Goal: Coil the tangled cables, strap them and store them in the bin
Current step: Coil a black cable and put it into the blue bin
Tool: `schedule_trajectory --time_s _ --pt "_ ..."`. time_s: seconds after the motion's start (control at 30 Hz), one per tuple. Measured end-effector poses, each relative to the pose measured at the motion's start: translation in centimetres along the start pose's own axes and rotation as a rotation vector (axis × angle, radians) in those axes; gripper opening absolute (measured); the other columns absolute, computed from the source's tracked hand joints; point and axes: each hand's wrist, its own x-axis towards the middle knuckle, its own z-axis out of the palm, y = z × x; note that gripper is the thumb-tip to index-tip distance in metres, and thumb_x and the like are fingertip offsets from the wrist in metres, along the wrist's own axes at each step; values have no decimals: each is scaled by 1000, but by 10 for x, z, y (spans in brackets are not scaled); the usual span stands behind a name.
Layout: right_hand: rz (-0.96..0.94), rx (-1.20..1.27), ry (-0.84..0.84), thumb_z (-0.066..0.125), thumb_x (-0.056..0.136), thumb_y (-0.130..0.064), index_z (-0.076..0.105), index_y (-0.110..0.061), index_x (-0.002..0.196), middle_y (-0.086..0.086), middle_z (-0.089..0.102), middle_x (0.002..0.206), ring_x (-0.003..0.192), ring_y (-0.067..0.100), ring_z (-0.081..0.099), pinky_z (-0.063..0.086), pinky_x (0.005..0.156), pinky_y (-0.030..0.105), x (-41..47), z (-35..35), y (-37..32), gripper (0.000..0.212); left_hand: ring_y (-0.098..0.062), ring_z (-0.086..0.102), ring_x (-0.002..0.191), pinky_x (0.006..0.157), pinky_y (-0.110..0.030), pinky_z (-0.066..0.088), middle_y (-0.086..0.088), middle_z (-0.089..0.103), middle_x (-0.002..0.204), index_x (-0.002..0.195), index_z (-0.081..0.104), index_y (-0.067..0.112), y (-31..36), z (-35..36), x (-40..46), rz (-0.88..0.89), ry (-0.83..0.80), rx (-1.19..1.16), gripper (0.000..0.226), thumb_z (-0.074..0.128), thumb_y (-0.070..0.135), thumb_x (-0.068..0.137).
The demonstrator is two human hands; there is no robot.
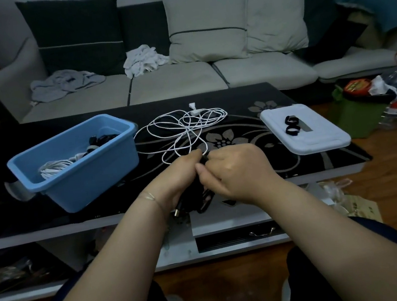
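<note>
The desk carried every task item. The blue bin stood at its left end near the front edge and already contained a white coil and some dark pieces. The white lid lay at the right end with two black straps on it. The tangled white cable lay spread from the desk's centre toward its back edge; it appeared light, limp and prone to snagging, so it should be taken at a plug end and fed loop by loop. At the front edge, the left hand and right hand each had their grip closed around the black cable bundle. That bundle looked soft and springy; hold it at mid-coil.
</note>
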Motion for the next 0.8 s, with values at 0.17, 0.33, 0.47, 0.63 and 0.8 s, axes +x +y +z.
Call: schedule_trajectory --time_s 0.17,0.33,0.47,0.63,0.8 --pt "141 2 -15 41 93 -33 56 -12 67 2 58 54 44 29 54 34 40 27 3 3 3 36 -19 46 38 41 -20 39 -11 51 50 78 60 6 -3 9 -7 -10 -204 34 46 27 31 99" --pt "190 34 -39 38 93 -31 57 -10 76 3 58 71 48 29 51 28 44 26 6 6 1 33 -23 47 37 39 -21 39 -13 50 45 63 58 5 -3 9 -9 5 -190 22 60 23 36 101" --pt "219 2 -43 39 92 -30 56 -11 76 2 56 73 54 24 54 25 48 23 9 8 -4 30 -23 46 36 38 -18 38 -13 45 42 56 55 8 0 3 -10 45 -156 0 60 24 33 100" --pt "186 66 -80 39 90 -34 56 -11 79 3 58 85 84 24 50 34 72 33 12 5 3 31 -23 46 38 38 -20 39 -13 44 43 61 56 6 1 1 -13 56 -253 2 56 24 31 100" --pt "362 327 -284 29 88 -52 50 -17 100 -5 65 79 72 20 61 43 62 34 9 -3 4 42 -25 52 39 41 -20 42 -13 45 43 80 56 9 1 3 -14 36 -346 7 54 21 44 101"
